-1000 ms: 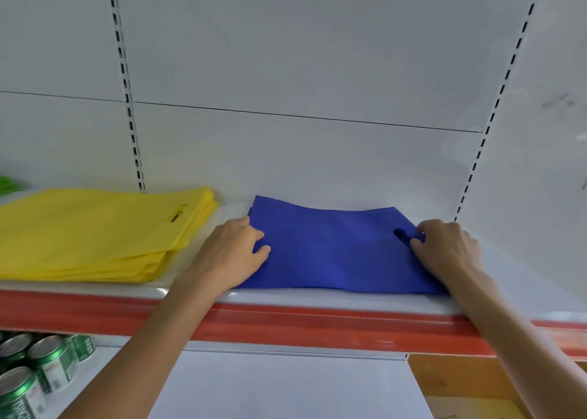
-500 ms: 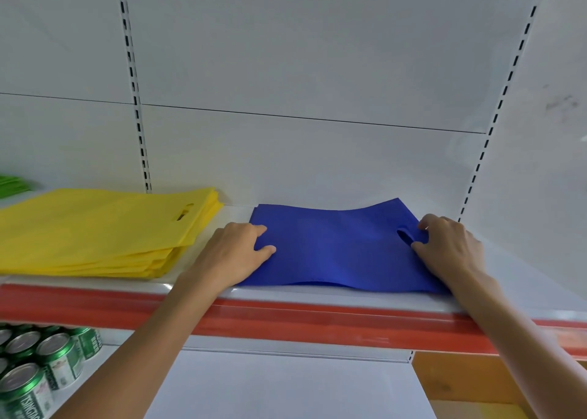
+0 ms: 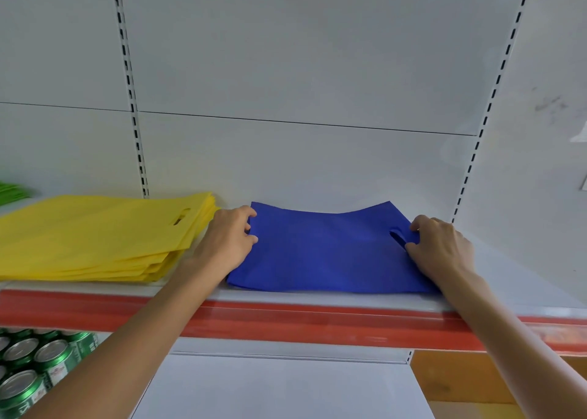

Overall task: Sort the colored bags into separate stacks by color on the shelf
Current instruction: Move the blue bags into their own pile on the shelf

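Observation:
A blue bag lies flat on the white shelf, its cut-out handle at the right end. My left hand pinches the bag's left edge between thumb and fingers. My right hand grips the right edge beside the handle slot. The bag's far edge bows up slightly in the middle. To the left sits a stack of several yellow bags, apart from the blue one. A sliver of green bags shows at the far left edge.
The shelf has a red front strip and a white slotted back wall. Green drink cans stand on the lower shelf at the bottom left. A brown cardboard surface lies at the lower right.
My left hand slid from on top of the bag's left part to its far-left edge and pinched it. The bag shifted slightly back and flattened. My right hand stayed at the handle end.

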Tool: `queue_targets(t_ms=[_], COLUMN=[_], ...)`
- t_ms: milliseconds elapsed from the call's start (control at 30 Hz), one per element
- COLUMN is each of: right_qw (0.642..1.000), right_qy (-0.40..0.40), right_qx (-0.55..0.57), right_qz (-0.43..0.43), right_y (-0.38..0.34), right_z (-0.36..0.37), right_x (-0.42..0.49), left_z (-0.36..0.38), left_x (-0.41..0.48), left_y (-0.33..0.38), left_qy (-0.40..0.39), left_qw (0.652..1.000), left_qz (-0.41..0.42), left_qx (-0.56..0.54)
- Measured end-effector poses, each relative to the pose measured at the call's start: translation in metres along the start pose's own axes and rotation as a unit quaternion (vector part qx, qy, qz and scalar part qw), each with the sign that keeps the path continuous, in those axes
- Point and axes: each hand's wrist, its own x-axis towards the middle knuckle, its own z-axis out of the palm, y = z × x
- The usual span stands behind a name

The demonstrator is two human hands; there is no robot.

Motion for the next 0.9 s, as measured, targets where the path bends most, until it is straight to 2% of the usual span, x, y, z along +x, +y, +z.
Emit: queue_targets(t_ms=[200,367,500,633,800,900], right_qw=[1.000,0.999,0.996,0.993,0.995,0.991], right_qy=[0.016,0.027,0.018,0.003,0.001,0.007], right_qx=[0.023,0.045,0.084,0.119,0.100,0.136], right_qz=[-0.009,-0.011,-0.012,-0.005,0.013,0.019], right_y=[-0.002,-0.005,-0.003,-0.003,0.000,0.002], right_z=[-0.005,-0.009,-0.007,-0.007,-0.009,-0.016], right_x=[-0.004,-0.008,-0.007,-0.007,-0.004,0.002], left_z=[0.000,-0.003,0.002,0.002,-0.001,-0.008], left_x=[-0.002,-0.004,-0.005,-0.007,-0.008,-0.007], left_y=[0.000,0.002,0.001,0.000,0.004,0.008], left_qy=[0.031,0.082,0.015,-0.048,-0.055,-0.047], left_qw=[0.999,0.984,0.997,0.998,0.997,0.996], left_qz=[0.018,0.104,0.066,0.028,0.029,0.048], left_qx=[0.034,0.120,0.024,0.036,0.048,0.052])
